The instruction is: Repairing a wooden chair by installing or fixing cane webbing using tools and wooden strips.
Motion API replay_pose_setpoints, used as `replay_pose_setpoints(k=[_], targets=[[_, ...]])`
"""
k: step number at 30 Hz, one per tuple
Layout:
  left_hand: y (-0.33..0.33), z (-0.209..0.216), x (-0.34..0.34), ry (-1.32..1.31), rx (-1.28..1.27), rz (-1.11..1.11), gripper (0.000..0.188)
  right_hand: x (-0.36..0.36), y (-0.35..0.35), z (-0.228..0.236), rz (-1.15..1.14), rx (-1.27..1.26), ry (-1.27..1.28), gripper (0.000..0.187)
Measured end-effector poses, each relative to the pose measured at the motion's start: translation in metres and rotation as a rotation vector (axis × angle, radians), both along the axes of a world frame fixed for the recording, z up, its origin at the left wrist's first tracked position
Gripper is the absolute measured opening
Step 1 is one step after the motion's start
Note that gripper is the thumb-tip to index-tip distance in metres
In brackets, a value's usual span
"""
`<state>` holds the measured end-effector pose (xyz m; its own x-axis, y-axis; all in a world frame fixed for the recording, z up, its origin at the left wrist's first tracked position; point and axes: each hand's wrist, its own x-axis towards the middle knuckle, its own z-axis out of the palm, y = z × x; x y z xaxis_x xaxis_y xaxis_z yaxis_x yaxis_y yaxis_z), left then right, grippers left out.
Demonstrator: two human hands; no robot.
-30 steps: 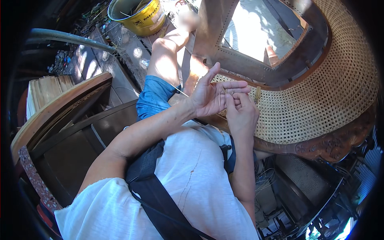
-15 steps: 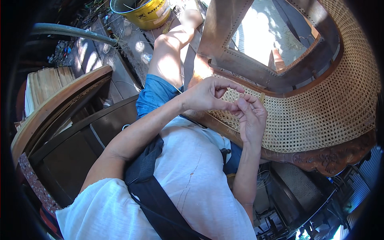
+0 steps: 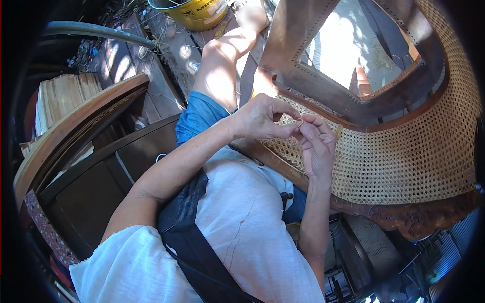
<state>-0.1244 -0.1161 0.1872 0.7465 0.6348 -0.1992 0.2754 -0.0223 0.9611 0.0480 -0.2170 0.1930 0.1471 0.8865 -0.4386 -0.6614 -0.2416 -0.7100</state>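
My left hand and my right hand meet fingertip to fingertip above the woven cane panel of a wooden chair. Between the pinched fingers runs a thin, pale cane strand, bent into a small curve; most of it is hidden by the fingers. Thumb and forefinger of the left hand form a ring, and the right fingers are curled closely together. A few yellowish strips show just beyond the right hand. Across my lap lies the chair's wooden rail.
The chair's open seat frame, lined with small holes, stands ahead. Its carved rail lies at right. A yellow bucket sits on wooden planks at the far side. At left are a curved wooden piece, stacked boards and a dark panel.
The view has shifted slightly, so the chair and bucket appear a little farther right. My hands stay together, and the curved strand between the fingertips shows more clearly.
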Motion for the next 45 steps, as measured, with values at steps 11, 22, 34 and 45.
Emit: replay_pose_setpoints(k=[11, 22, 34, 45], targets=[[0.038, -0.037, -0.011, 0.274, 0.128, 0.29, 0.021, 0.0, 0.097, -0.05, 0.475, 0.167, -1.002, 0.012], [0.007, -0.08, -0.015, 0.609, -0.283, 0.335, 0.022, 0.012, 0.146, -0.148, 1.272, 0.29, -0.862, 0.016], [0.009, -0.086, -0.019, 0.523, -0.34, 0.278, 0.017, 0.006, 0.164, -0.137, 1.532, 0.349, -0.788, 0.025], [0.013, -0.1, -0.024, 0.458, -0.596, 0.441, 0.02, 0.008, 0.132, -0.15, 1.223, 0.628, -0.984, 0.017]])
